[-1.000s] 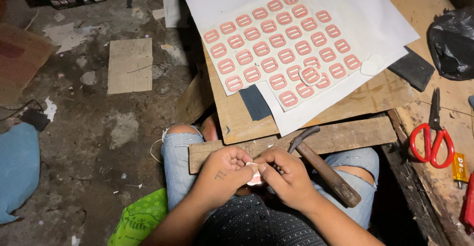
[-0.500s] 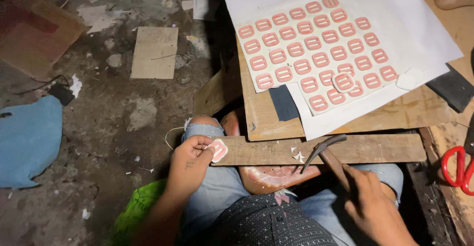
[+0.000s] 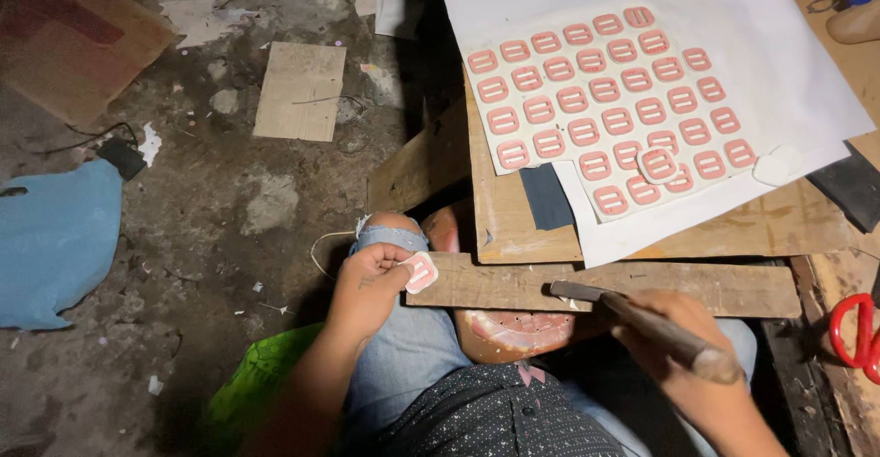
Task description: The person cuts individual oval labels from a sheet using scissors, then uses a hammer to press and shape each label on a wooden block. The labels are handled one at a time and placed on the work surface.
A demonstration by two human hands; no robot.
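My left hand (image 3: 367,287) rests on my jeans-clad left knee and pinches a small pink-and-white rounded patch (image 3: 421,272) at the left end of a wooden plank (image 3: 513,285) lying across my lap. My right hand (image 3: 683,347) grips the wooden handle of a hammer (image 3: 642,321), whose dark head lies on the plank. Under the plank a pink curved piece (image 3: 513,330) shows. Further up, a white sheet (image 3: 678,209) carries several rows of matching pink patches (image 3: 596,109).
Red-handled scissors (image 3: 857,329) lie at the right edge. A wooden board (image 3: 513,219) supports the sheet, with a dark blue scrap (image 3: 547,196) on it. On the dirty floor lie a blue cloth (image 3: 55,237), cardboard pieces (image 3: 300,90) and a green bag (image 3: 257,374).
A second ago both hands worked together at the plank's middle. My left hand has carried one patch to the left knee, and my right hand has taken the hammer handle.
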